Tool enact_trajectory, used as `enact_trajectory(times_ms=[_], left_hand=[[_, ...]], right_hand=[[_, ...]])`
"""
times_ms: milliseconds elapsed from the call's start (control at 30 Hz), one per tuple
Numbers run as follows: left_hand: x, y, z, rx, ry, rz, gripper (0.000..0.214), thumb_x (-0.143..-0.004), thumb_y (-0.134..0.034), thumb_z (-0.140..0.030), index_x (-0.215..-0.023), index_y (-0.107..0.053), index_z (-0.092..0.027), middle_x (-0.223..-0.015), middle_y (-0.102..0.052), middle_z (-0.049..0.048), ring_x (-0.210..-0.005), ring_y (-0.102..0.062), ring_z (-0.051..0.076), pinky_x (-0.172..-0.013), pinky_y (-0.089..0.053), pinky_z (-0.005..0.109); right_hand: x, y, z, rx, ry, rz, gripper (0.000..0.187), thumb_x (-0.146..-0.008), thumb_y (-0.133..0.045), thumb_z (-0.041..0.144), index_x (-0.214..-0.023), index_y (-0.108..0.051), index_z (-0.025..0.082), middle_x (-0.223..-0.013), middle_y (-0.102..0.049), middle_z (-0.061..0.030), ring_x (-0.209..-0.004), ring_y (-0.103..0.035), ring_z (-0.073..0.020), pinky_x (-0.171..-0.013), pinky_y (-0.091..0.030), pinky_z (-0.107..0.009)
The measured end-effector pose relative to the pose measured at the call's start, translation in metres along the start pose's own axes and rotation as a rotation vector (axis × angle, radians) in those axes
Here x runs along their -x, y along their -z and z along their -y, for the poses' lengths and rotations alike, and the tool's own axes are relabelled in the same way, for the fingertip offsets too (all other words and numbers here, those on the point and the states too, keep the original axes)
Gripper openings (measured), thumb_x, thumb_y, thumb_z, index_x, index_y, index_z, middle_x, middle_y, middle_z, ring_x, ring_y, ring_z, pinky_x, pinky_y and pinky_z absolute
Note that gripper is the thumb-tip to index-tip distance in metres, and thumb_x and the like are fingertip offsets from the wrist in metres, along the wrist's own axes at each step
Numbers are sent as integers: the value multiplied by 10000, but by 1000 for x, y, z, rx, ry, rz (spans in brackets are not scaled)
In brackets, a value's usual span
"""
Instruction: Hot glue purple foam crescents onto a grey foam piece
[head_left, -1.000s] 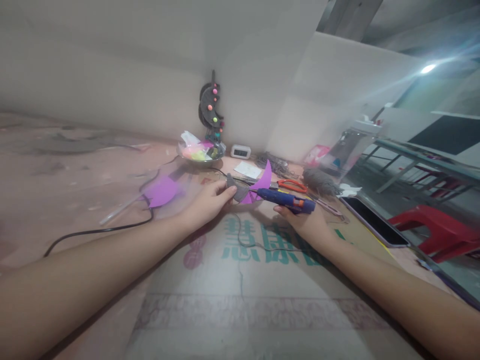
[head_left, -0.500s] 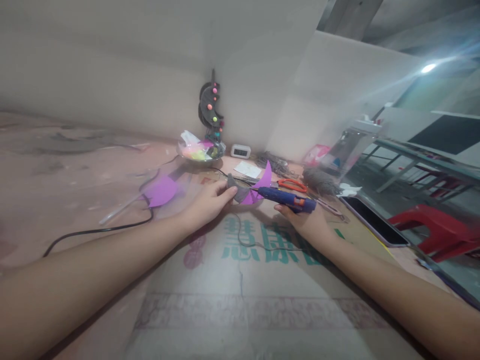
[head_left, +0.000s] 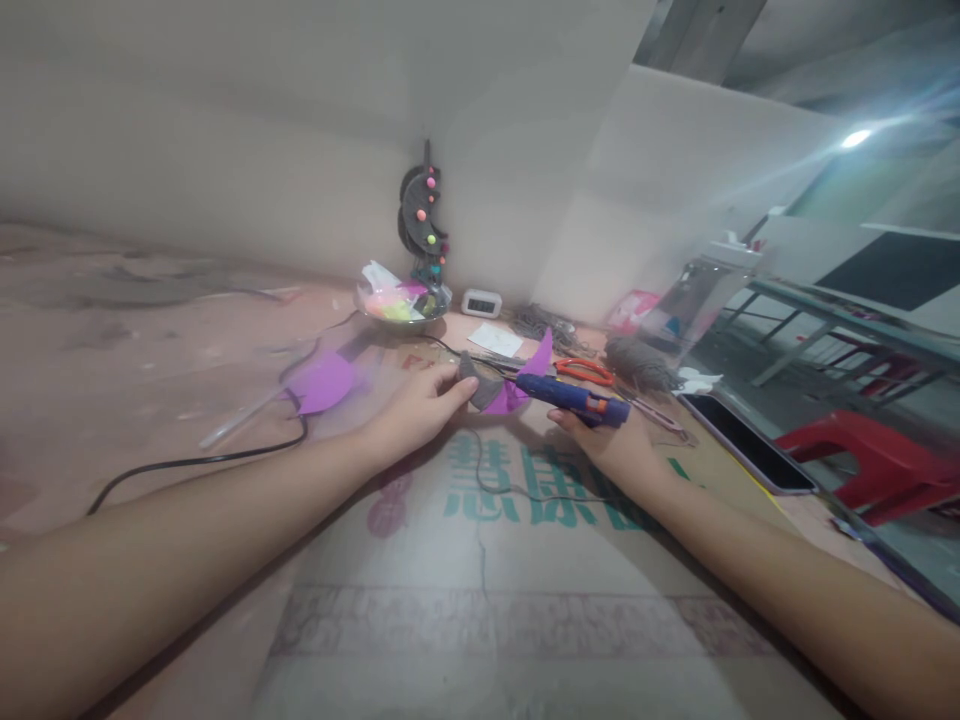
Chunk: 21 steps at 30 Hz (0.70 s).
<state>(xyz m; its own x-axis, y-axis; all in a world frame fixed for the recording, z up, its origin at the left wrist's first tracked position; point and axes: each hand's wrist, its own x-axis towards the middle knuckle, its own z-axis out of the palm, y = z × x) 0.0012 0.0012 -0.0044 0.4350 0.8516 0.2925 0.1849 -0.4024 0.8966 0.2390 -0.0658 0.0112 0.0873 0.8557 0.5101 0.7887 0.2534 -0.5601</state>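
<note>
Now the right hand [head_left: 611, 440] grips a blue glue gun [head_left: 566, 396].

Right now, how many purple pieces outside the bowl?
2 visible: a curved piece adjoining the grey material pinched in the left hand, by the glue gun tip; and a rounded piece on the table at left. Others may be hidden.

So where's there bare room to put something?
The near cardboard, between the forearms around its printed border, looks roomiest. Pink tabletop left of the translucent stick seems open, though blurred. Beyond the left hand and right hand it's crowded: digital clock, paper, orange-handled scissors, gray yarn ball.
</note>
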Motion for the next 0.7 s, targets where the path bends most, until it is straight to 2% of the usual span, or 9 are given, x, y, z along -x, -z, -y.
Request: enact_trajectory(times_ms=[133, 300, 400, 500, 600, 700], left_hand=[[-1, 1, 0, 10, 12, 0, 332, -874, -497, -425, -654, -504, -176, -577, -492, -24, -531, -424, 111, -499, -297, 228], [-4, 1, 4, 133, 63, 0, 342, -879, -497, -443, -678, -503, -166, -592, -507, -21, -535, -437, 98, -524, -331, 222], [-5, 0, 7, 206, 105, -6, 342, -868, -515, -456, -687, -485, -167, -603, -509, -21, -527, -436, 90, -530, -343, 220], [-5, 0, 9, 256, 137, -9, 324, -858, -532, -456, -718, -486, -168, -620, -515, -18, -526, -434, 87, -524, -342, 217], [-5, 1, 8, 295, 127, 19, 321, -862, -529, -452, -720, -481, -168, -619, -508, -19, -516, -419, 80, -510, -324, 211], [-5, 1, 6, 309, 95, 50, 335, -865, -522, -453, -697, -478, -167, -615, -501, -19, -513, -416, 77, -513, -328, 211]], right_hand=[[-1, 4, 4, -54, 33, 29, 217, -756, -637, 436, -765, -639, 219, -749, -701, -31, -741, -660, -217, -709, -538, -332], [1, 12, 2, -77, 10, 100, 366, -832, -534, 515, -663, -623, 202, -692, -658, -31, -666, -611, -186, -687, -508, -310], [0, 15, 5, -202, -20, 54, 411, -871, -489, 541, -691, -625, 198, -713, -657, -36, -638, -588, -167, -648, -496, -293], [-8, 20, 10, -360, -86, -56, 416, -870, -482, 577, -710, -609, 215, -718, -661, -46, -609, -579, -163, -598, -494, -286], [-22, 23, 7, -531, -204, -152, 413, -805, -542, 633, -755, -588, 225, -752, -689, -68, -593, -600, -176, -602, -527, -309], [-40, 22, -4, -593, -296, -127, 442, -727, -625, 645, -790, -591, 208, -749, -711, -73, -603, -643, -193, -636, -566, -336]])
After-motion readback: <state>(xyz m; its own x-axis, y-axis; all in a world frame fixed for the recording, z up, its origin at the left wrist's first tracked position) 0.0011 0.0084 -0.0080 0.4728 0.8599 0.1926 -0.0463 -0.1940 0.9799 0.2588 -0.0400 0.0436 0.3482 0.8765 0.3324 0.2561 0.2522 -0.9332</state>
